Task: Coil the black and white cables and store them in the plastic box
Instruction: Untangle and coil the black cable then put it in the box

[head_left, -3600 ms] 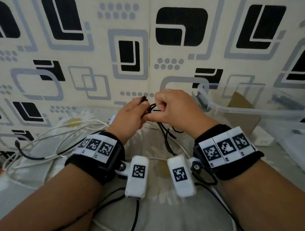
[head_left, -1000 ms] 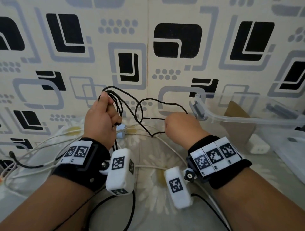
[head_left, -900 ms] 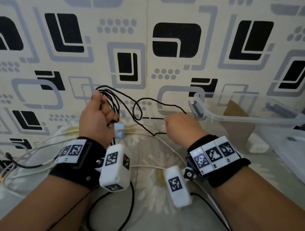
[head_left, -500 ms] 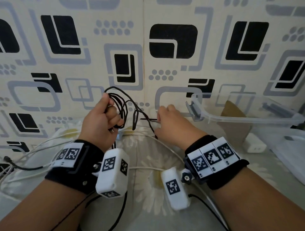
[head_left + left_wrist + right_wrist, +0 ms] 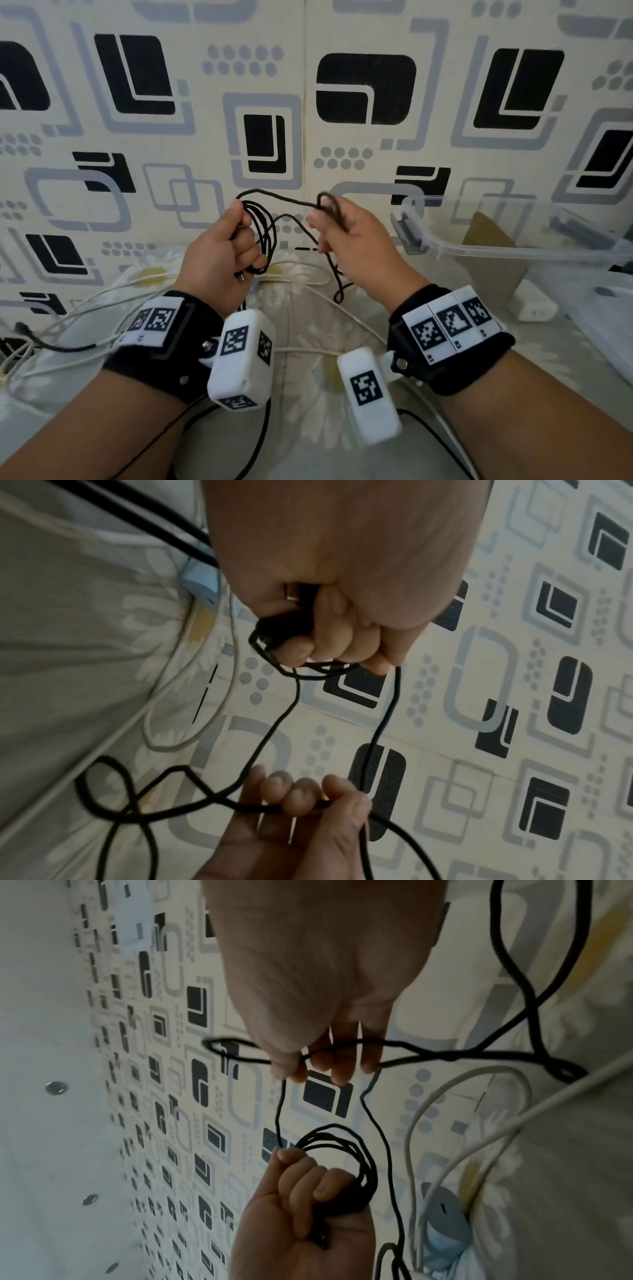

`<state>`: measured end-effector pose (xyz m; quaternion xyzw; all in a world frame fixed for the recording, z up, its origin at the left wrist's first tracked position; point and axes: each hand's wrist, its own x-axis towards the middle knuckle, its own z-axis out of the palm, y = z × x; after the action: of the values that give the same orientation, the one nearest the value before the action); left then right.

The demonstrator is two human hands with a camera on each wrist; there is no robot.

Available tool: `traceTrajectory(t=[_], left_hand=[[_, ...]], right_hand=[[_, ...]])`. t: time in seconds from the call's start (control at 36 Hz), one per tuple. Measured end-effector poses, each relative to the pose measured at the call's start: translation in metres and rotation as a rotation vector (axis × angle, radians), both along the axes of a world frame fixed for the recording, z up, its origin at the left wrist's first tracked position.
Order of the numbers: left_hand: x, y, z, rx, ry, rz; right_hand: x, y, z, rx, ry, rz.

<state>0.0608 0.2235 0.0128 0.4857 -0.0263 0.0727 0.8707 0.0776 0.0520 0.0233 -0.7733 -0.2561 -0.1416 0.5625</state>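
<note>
A thin black cable point(image 5: 284, 202) hangs in loops between my two raised hands. My left hand point(image 5: 222, 253) grips a bundle of several coils of it point(image 5: 346, 1153), fingers curled round them point(image 5: 335, 631). A strand runs from there to my right hand point(image 5: 349, 240), whose fingers pinch a small loop of the cable point(image 5: 240, 1049); the loose tail drops to the bed point(image 5: 339, 287). White cables point(image 5: 308, 284) lie on the flowered sheet below and to the left. The clear plastic box point(image 5: 513, 253) stands at the right, open.
Inside the box stand a brown card piece point(image 5: 489, 260) and a white charger point(image 5: 534, 305). A pale blue plug point(image 5: 200, 585) lies on the sheet under my left hand. The patterned wall point(image 5: 308, 102) is close behind. Another black lead point(image 5: 51, 344) lies far left.
My right hand has risen from near the sheet to the level of my left, bringing a fresh loop of black cable up toward the coil. The left hand still holds the bundle.
</note>
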Motion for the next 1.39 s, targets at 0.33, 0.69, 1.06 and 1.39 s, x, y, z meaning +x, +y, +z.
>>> traceTrajectory(t=[0.33,0.69,1.06,1.39], left_hand=[[0.006,0.024,0.003,-0.343,0.01,0.073],[0.017,0.06,-0.001,-0.756,-0.013,0.138],[0.011,0.038,0.004,-0.293,0.049,0.057],[0.005,0.021,0.002,0.002,0.099,-0.079]], right_hand=[[0.01,-0.004,-0.012,-0.061,0.046,-0.136],[0.013,-0.014,-0.018,-0.761,0.053,-0.238],[0.016,-0.013,-0.016,-0.799,0.002,-0.318],[0.01,-0.012,-0.011,-0.327,-0.323,-0.385]])
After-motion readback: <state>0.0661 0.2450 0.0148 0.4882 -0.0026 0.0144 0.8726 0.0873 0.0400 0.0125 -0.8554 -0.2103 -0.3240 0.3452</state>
